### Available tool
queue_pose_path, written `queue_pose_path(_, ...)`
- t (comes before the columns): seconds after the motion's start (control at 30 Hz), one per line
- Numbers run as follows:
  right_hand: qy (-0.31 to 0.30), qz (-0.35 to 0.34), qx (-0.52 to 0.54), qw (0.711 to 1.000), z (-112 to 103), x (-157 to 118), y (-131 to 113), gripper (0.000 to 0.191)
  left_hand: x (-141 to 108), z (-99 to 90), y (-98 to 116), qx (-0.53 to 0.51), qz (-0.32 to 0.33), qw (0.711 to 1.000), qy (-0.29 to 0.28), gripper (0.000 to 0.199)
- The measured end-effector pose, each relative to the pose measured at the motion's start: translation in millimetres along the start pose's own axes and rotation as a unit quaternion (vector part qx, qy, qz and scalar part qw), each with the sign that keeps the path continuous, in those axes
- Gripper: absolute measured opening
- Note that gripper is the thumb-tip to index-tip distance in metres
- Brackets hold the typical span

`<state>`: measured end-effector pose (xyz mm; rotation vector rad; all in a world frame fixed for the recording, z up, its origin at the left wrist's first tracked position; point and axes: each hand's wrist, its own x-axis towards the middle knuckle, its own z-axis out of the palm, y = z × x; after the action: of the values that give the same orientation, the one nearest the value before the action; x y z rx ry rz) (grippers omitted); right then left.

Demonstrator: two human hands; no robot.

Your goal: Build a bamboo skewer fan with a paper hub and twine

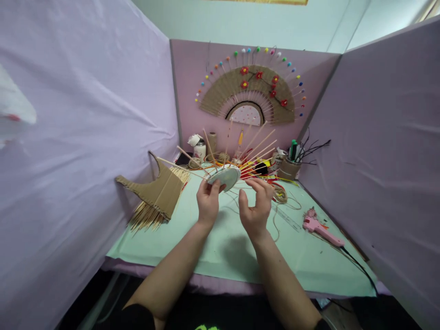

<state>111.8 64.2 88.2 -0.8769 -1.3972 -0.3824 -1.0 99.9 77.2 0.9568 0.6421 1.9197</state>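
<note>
My left hand [209, 201] grips a pale, round disc [225, 178] by its lower left edge, thumb on the near face. Thin wooden sticks [257, 149] fan out from the disc's far edge, up and to both sides. The disc is held tilted above the table. Just right of it, my right hand [257, 204] is raised with thumb and fingers apart and nothing visible between them. Beyond the right fingers lies a small coil of twine [280, 195].
A pink glue gun [321, 228] with a black cord lies at right, near a clear ruler [287, 217]. Cut cardboard [160, 190] rests over a heap of sticks [146, 217] at left. A pot of pens [289, 168] and jar [199, 150] stand behind. A decorated fan [254, 85] hangs on the back panel.
</note>
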Motion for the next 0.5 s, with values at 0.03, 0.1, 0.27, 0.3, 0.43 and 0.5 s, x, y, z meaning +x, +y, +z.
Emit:
queue_pose_path(0.03,-0.015,-0.028,-0.002,0.999,2.7,1.0,-2.0,0.029,1.8,2.1,1.1,-0.012,-0.004,1.0,-0.004,0.03)
queue_pose_path(0.1,-0.048,-0.071,-0.005,0.996,9.1,2.6,-5.3,0.037,2.7,5.0,2.1,-0.03,-0.008,0.999,-0.009,0.027)
queue_pose_path(0.27,-0.09,-0.127,-0.014,0.988,22.9,0.7,-5.7,0.048,-5.7,8.0,0.7,-0.048,-0.024,0.999,-0.009,0.025)
queue_pose_path(0.3,-0.095,-0.132,-0.013,0.987,24.1,-0.3,-4.9,0.05,-7.5,8.2,0.2,-0.047,-0.026,0.999,-0.007,0.026)
queue_pose_path(0.43,-0.108,-0.145,-0.013,0.983,24.1,-2.8,-3.5,0.052,-10.9,7.6,-3.0,-0.035,-0.021,0.999,-0.002,0.026)
queue_pose_path(0.5,-0.107,-0.148,-0.015,0.983,22.9,-3.1,-4.2,0.052,-11.4,6.5,-4.5,-0.028,-0.017,0.999,-0.004,0.027)
